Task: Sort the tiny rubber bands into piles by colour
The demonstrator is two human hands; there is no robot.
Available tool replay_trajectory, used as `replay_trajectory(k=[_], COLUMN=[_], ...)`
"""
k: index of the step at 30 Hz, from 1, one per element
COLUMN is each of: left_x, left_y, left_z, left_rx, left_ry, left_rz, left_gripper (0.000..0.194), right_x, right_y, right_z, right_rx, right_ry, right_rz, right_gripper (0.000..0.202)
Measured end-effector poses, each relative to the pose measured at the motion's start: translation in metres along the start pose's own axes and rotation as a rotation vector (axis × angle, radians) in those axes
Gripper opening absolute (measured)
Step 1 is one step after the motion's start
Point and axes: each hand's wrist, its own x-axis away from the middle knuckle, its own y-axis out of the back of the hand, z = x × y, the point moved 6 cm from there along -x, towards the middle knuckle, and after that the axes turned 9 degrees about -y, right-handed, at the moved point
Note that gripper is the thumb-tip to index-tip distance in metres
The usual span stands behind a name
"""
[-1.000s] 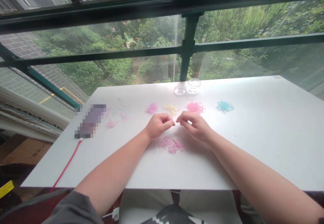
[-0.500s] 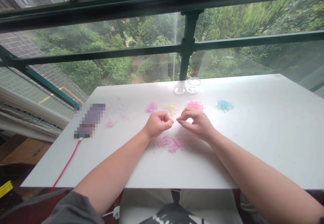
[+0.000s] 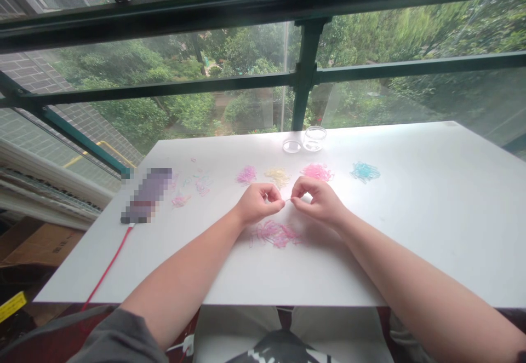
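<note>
2 bare hands, left point(image 3: 259, 203) and right point(image 3: 317, 201), pinching a thin pale band point(image 3: 288, 200) between them — fingertips closed at either end, above a white bench point(image 3: 431, 215), a loose pink pile point(image 3: 278, 234) just nearer the person, yellow bands point(image 3: 277, 177) beyond.

Perhaps a home balcony: green-framed windows point(image 3: 304, 73) over trees point(image 3: 246, 51), white table point(image 3: 431, 204) alongside.

Daylight from the windows point(image 3: 246, 100) brightens the tabletop point(image 3: 411, 215), with soft shadows and slightly hazy detail
</note>
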Motion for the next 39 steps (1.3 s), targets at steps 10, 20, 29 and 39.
replay_trajectory(k=[10,20,29,39], left_x=[0.003,0.0,-0.002,-0.002], left_y=[-0.012,0.001,0.014,0.015], left_z=[-0.001,-0.001,0.004,-0.006], left_rx=[0.181,0.176,0.201,-0.321], left_ry=[0.031,0.007,-0.003,-0.095], left_rz=[0.161,0.117,-0.001,-0.027], left_gripper=[0.017,0.019,0.023,0.011], right_x=[0.004,-0.003,-0.006,-0.006], right_y=[-0.01,0.013,0.025,0.025], right_z=[0.004,-0.011,-0.027,-0.022], right_rx=[0.02,-0.018,-0.151,0.017], right_ry=[0.02,-0.047,-0.095,-0.097], right_rz=[0.089,-0.029,-0.099,-0.147], right_gripper=[0.011,0.012,0.013,0.01])
